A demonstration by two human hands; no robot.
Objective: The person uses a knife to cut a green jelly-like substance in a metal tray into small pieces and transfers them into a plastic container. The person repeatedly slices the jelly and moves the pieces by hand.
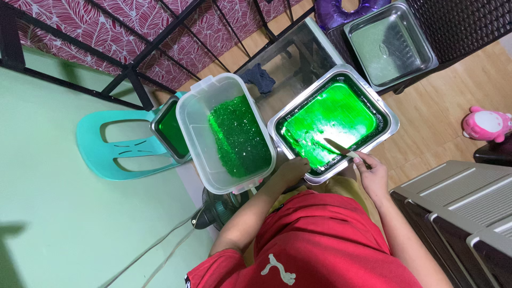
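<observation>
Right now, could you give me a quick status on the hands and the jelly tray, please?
Right hand grips knife, blade in green jelly. Left hand steadies steel tray at near rim. Plastic tub of cut jelly alongside, not obstructing.

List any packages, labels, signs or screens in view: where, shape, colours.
No packages, signs or screens in view.
Stamped oval mark: bottom of the empty steel pan, top right; small, same grey as the metal.
White emblem: red shirt, bottom centre; small curved figure shape.
</observation>
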